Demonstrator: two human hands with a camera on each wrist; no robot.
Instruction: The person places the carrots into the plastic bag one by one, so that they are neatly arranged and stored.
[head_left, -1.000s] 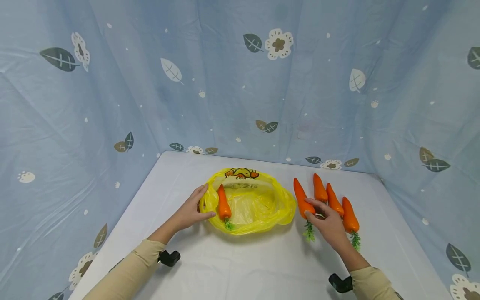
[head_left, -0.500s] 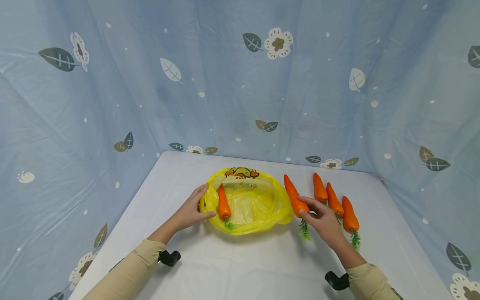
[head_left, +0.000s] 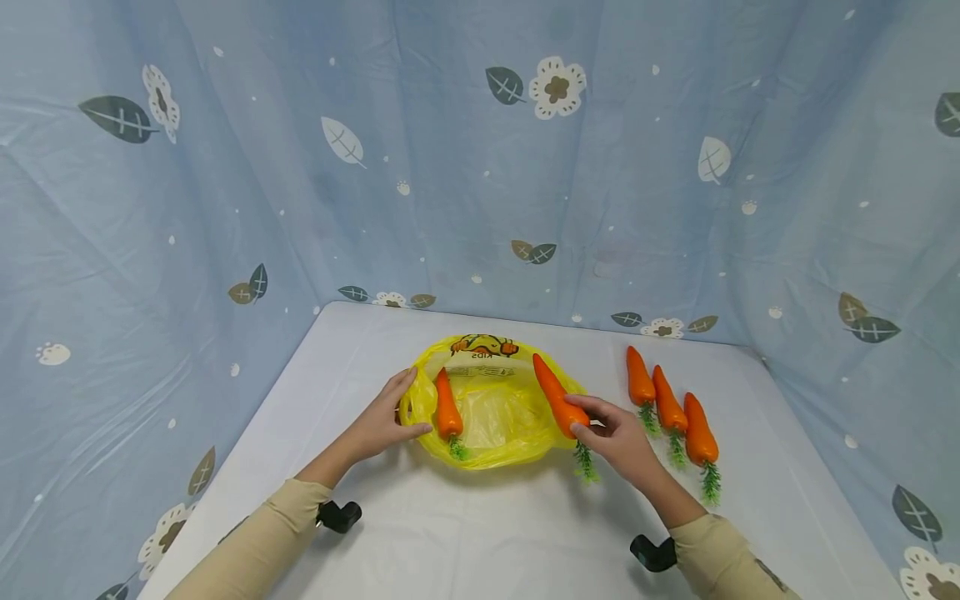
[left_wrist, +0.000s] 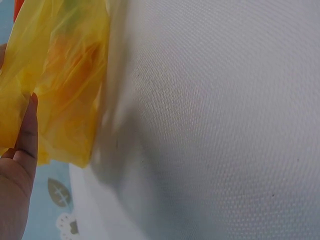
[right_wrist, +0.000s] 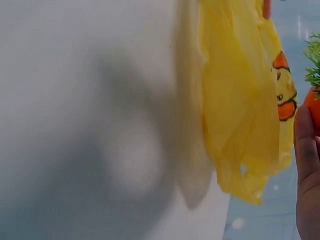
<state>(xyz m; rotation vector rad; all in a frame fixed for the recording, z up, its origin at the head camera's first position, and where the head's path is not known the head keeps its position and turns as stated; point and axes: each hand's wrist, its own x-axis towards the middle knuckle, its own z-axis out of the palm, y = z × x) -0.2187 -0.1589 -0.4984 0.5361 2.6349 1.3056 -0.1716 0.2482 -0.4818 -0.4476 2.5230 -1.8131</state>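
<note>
A yellow plastic bag (head_left: 487, 457) with a printed duck stands with its mouth spread wide on the white table. Inside it, at the left, lies an orange toy carrot (head_left: 447, 407) with green leaves. My left hand (head_left: 384, 423) holds the bag's left rim between thumb and fingers; the left wrist view shows the thin yellow film (left_wrist: 75, 100) in its grasp. My right hand (head_left: 617, 437) pinches a second carrot (head_left: 552, 390) near its leafy end. That carrot is tilted, tip away, and overlaps the bag's right rim in the head view.
Three more carrots lie on the table to the right: a far one (head_left: 640, 379), a middle one (head_left: 669, 404) and a near one (head_left: 701, 433). A blue patterned curtain (head_left: 450, 167) surrounds the table's back and sides.
My right hand has moved left with its carrot, from beside the other carrots to the bag's right rim. The left hand and the bagged carrot have stayed in place.
</note>
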